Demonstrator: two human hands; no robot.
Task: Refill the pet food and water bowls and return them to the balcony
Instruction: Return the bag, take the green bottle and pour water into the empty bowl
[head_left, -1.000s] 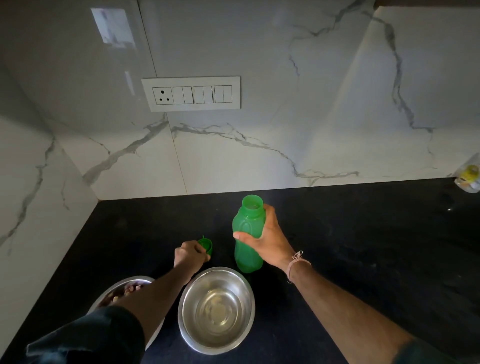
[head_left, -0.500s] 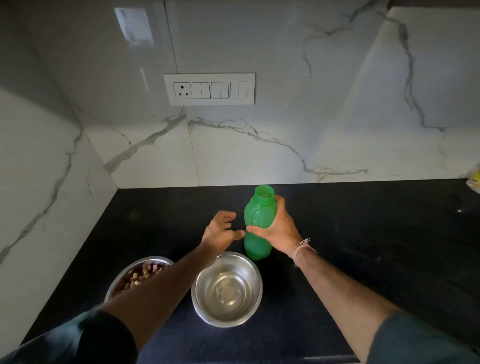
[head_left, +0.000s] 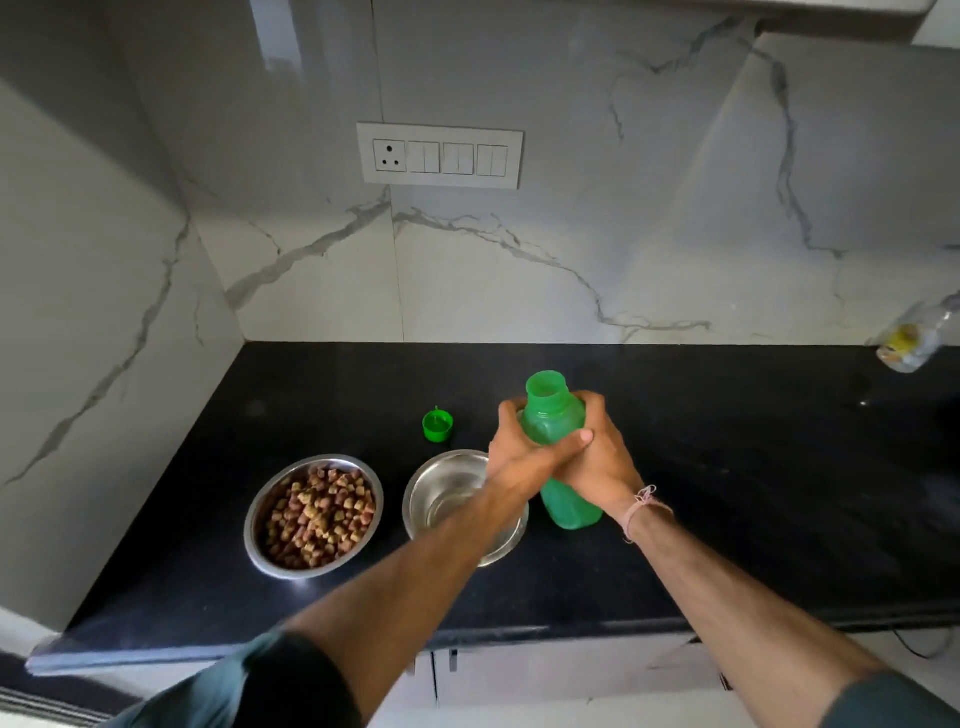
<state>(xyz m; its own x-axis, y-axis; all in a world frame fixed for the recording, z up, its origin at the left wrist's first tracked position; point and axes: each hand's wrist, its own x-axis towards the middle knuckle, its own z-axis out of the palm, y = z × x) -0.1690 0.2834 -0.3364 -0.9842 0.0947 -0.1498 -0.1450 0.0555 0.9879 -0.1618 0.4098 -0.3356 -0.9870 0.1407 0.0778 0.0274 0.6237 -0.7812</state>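
While both hands closed round the green bottle (head_left: 570, 512), the head view looked down on a black tabletop (head_left: 727, 493) set in a corner of white marble wall (head_left: 571, 234). The left hand (head_left: 511, 452) wrapped the bottle's shoulder from the left, and the right hand (head_left: 600, 465) wrapped it from the right. Each grip was curled on the green plastic, with the left thumb lying across the right fingers. The bottle's mouth was uncapped and pointed up, and its base was down at the tabletop; whether it rested there or was just lifted could not be told. A pale thread (head_left: 644, 506) circled the right wrist.

Its green cap (head_left: 437, 426) lay apart on the tabletop, to the left of the bottle and behind the bowls. The water bowl (head_left: 415, 493), bare steel with a shiny bottom, sat just left of the bottle. The left forearm crossed over it and hid its right side, so how near bowl and bottle stood was unclear. Farther left, close beside it but not touching, sat the food bowl (head_left: 248, 525), heaped with brown kibble (head_left: 317, 512).

On the wall above hung a white switch plate (head_left: 440, 156) with one socket. At the far right edge a clear plastic bottle (head_left: 911, 340) with a yellow label stood well apart, blurred. Below the tabletop's front edge, pale cabinet doors (head_left: 545, 675) showed between the two forearms.
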